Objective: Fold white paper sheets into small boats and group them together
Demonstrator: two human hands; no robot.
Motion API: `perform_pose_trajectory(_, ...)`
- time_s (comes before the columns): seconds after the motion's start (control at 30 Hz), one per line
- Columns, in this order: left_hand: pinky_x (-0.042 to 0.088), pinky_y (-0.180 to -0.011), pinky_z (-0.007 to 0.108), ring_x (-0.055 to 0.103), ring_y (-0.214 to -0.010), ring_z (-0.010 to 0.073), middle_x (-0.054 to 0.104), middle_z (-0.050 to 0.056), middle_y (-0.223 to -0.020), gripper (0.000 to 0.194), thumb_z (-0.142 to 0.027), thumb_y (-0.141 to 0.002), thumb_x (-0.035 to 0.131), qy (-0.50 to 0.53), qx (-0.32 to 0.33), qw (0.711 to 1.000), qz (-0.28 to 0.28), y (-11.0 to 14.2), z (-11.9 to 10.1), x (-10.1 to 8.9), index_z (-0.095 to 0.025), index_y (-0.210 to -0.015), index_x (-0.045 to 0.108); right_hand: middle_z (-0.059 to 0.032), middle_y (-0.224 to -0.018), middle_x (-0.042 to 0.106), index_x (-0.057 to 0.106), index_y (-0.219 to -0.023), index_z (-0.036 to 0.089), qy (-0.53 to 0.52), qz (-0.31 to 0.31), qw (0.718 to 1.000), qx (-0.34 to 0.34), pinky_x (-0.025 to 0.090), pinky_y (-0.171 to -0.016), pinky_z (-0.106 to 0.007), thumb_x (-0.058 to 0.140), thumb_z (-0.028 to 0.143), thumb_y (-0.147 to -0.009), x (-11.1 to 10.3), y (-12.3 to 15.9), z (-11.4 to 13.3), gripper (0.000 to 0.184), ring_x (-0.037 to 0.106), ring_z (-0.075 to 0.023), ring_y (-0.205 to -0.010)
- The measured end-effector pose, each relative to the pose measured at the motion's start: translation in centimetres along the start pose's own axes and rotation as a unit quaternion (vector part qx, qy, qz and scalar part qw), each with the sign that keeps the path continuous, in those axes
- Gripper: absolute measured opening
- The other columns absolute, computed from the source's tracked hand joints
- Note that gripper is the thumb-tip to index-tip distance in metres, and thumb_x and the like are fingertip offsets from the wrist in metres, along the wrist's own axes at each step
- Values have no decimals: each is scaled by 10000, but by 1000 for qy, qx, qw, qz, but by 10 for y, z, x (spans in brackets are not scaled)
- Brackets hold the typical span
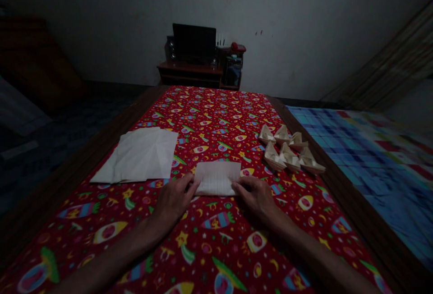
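Observation:
A sheet of paper (218, 177), folded over with its crease toward me, lies on the red patterned cloth between my hands. My left hand (176, 195) pinches its left edge between thumb and fingers. At the opposite edge, my right hand (257, 193) grips the near right corner in the same way. To the left rests a fanned stack of loose white paper sheets (145, 154). Several folded paper boats (289, 156) stand in two rows on the right, apart from my right hand.
The red cloth (216, 240) covers a long surface with dark wooden borders (358, 213). Beyond its far end stand a dark monitor (194, 40) on a desk (189, 71) and a red telephone (238, 47). A blue checked sheet (358, 163) spreads on the right.

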State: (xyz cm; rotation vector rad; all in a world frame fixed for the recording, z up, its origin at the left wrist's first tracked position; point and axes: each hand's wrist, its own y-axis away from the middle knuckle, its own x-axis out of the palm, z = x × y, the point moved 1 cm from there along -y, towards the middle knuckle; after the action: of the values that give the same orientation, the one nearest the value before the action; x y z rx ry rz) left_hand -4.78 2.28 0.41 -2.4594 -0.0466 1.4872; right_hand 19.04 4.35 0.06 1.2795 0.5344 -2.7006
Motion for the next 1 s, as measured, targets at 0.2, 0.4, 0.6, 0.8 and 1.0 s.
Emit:
perform_pose_trajectory(0.2, 299, -535, 224, 570, -584, 136, 590, -19, -622, 253, -344, -883, 442, -59, -33, 996, 57, -6, -6, -7, -199, -694, 527, -27, -691, 615, 609, -708, 179, 123, -3, 992, -36, 336, -591, -240, 503, 311, -865, -1, 3, 6, 230, 552, -145, -647)
perform_pose_trajectory(0.4, 284, -521, 230, 586, -603, 156, 617, -10, -621, 271, -341, -870, 453, -100, -22, 989, 102, -17, -12, -13, -203, -659, 552, -40, -698, 595, 566, -704, 178, 158, -19, 985, -62, 336, -590, -252, 482, 307, -879, 1, 6, 5, 233, 537, -155, -654)
perform_pose_trajectory(0.6, 382, -538, 246, 594, -630, 166, 627, -12, -676, 167, -352, -835, 522, -89, -23, 992, 88, -23, 1, -17, -216, -756, 581, -23, -688, 584, 555, -678, 186, 162, 2, 985, -58, 329, -579, -254, 516, 311, -865, 1, 1, 2, 229, 536, -151, -642)
perform_pose_trajectory(0.8, 303, -1063, 421, 362, -1294, 229, 447, 114, -1369, 394, -209, -935, 356, -85, 233, 968, -34, -13, -29, -10, -131, -1320, 374, -18, -686, 572, 549, -681, 182, 136, 6, 989, -64, 340, -583, -251, 521, 294, -865, 1, 1, 1, 217, 516, -145, -637)
perform_pose_trajectory(1.0, 265, -1094, 451, 255, -1364, 241, 378, 84, -1440, 445, -322, -940, 394, -115, 289, 948, 74, 5, -43, 22, -159, -1353, 369, -28, -672, 572, 557, -688, 181, 126, -12, 989, -69, 360, -587, -251, 489, 311, -883, 3, 3, 0, 245, 517, -147, -626)
